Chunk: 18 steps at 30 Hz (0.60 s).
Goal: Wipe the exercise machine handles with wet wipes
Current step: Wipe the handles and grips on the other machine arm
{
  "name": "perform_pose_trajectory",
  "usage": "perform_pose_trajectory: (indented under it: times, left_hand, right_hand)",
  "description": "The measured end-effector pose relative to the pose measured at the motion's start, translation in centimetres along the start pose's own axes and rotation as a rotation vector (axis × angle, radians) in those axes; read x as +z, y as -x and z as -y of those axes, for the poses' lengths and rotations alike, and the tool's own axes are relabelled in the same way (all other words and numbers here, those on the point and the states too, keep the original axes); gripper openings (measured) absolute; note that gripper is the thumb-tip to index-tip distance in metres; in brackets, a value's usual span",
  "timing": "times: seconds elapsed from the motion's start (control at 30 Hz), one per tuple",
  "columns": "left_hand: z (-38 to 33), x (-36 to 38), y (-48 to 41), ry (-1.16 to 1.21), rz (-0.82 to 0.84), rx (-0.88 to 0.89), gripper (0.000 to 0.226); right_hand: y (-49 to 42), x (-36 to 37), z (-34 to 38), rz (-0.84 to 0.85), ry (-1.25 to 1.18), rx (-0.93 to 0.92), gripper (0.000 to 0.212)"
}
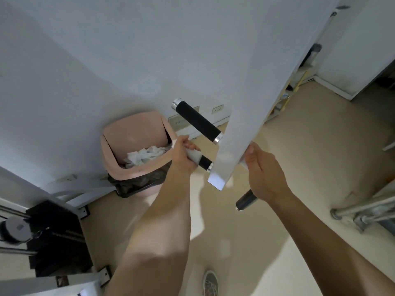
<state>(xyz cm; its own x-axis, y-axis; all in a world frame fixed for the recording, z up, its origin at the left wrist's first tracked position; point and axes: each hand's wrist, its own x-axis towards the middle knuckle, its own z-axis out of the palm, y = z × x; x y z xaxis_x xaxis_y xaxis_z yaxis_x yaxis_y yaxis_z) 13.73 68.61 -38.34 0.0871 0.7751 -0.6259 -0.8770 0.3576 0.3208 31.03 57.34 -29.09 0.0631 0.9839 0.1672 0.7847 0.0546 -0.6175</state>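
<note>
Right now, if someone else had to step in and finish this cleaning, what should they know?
Left hand: grips a wet wipe wrapped round the lower handle, mid-wipe.
Right hand: holds the edge of the white machine arm.
Upper handle and third handle are bare; whether they are wiped, I cannot tell.
Pink bin already holds used wipes.
Left: finish this handle, check the others, bin the wipe.
</note>
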Motion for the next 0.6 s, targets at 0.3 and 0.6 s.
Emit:
perform_pose_trajectory:
  times: [0.3,0.6]
  left_hand:
    - [2.7,0.6,0.5,-0.175,-0.134,-0.123,0.032]
    - [1.4,-1.1,-0.7,0.195,0.207,-0.082,0.037]
  right_hand:
    - [-0.5,0.0,-0.6,0.007,-0.033,-0.018,0.074]
    - [-0.3,0.1,-0.6,-0.005,0.005,-0.016,0.061]
